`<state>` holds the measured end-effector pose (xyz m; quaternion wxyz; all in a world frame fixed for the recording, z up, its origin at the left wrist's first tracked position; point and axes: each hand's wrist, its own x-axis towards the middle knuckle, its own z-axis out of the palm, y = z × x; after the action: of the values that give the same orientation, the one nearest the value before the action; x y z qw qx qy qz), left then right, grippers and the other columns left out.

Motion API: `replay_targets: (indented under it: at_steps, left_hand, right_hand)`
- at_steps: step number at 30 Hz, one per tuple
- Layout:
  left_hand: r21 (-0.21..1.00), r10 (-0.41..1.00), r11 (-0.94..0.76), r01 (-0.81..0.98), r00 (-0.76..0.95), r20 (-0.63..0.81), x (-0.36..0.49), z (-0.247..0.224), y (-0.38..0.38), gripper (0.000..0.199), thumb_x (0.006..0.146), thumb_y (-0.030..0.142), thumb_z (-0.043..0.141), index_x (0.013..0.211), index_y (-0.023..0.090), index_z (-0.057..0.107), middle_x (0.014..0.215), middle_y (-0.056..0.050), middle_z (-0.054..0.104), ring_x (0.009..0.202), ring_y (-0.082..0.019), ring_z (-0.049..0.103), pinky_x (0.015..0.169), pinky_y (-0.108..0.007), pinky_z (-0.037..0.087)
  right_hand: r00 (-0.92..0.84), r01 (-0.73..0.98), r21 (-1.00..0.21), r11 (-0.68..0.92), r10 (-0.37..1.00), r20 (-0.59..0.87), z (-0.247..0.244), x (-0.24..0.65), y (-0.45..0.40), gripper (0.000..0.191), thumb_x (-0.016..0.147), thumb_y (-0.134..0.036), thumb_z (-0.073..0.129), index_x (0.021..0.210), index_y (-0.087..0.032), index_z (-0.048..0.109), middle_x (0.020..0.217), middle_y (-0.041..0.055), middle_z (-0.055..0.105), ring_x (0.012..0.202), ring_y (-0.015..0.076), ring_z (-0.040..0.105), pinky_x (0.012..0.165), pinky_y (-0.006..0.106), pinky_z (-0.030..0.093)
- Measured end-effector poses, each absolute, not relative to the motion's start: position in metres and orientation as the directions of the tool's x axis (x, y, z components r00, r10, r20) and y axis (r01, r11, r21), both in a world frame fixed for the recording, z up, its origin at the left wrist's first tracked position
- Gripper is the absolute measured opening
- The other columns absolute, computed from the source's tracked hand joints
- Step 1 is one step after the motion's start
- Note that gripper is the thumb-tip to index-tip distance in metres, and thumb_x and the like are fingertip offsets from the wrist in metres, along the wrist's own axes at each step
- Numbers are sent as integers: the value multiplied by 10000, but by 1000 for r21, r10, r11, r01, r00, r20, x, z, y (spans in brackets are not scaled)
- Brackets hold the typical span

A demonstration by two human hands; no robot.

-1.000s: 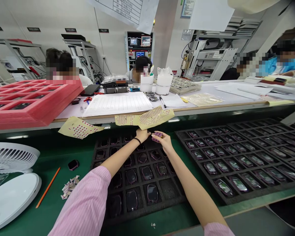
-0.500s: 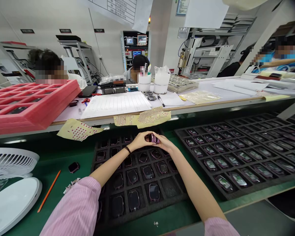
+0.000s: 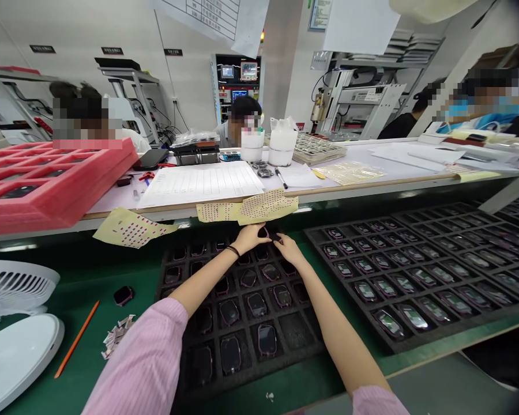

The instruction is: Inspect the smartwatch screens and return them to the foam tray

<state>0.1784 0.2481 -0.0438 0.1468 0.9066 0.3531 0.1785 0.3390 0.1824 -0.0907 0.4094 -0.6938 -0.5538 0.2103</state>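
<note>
Over the back rows of a black foam tray [image 3: 259, 369], under the shelf edge, my left hand [image 3: 251, 236] is closed on a small purple watch case [image 3: 263, 232]. Just right of it, my right hand [image 3: 288, 248] pinches a small dark piece [image 3: 275, 237] beside the case; its exact shape is too small to tell. Dark watch cases with purple rims, such as one near the front [image 3: 267, 340], lie in the tray's compartments. One front-right compartment [image 3: 294, 331] holds no case.
Right of the tray is a larger black tray [image 3: 374, 340] of watch cases. At left lie an orange stick [image 3: 78, 339], a single watch case [image 3: 123, 295], paper scraps [image 3: 117, 334] and a white fan [image 3: 17, 357]. Yellow sticker sheets [image 3: 268, 206] hang from the shelf. People sit beyond.
My hands have moved slightly apart, the right one drawing away from the purple case with a dark piece at its fingertips. The view has shifted a little, baring more paper scraps.
</note>
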Motion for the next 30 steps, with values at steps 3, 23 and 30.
replay_targets:
  at_steps: [3, 23, 30]
  left_hand:
    - [333, 680, -724, 605, 707, 194, 197, -58, 250, 561, 863, 394, 588, 1365, 180, 459, 1413, -125, 479, 1326, -280, 409, 1112, -436, 294]
    - [240, 643, -753, 613, 763, 69, 149, -35, 237, 346, 903, 195, 385, 1185, 171, 584, 1229, -93, 608, 1133, -194, 570, 991, -317, 427]
    - [181, 605, -780, 599, 796, -29, 92, -31, 208, 334, 771, 269, 649, 1092, 185, 610, 1137, -93, 630, 1017, -260, 617, 848, -334, 488]
  right_hand:
    - [290, 711, -702, -41, 926, 240, -90, 339, 180, 314, 837, -186, 482, 1096, -145, 656, 941, 135, 656, 1011, 285, 587, 916, 421, 438]
    - [174, 814, -579, -58, 974, 146, -98, 343, 178, 546, 936, -374, 361, 1447, -183, 328, 1546, 145, 234, 1442, 276, 149, 1117, 574, 142]
    - [88, 711, -702, -45, 996, 25, -105, 379, 182, 716, 682, -340, 751, 1344, -226, 504, 1434, 156, 442, 1362, 294, 362, 1051, 464, 369]
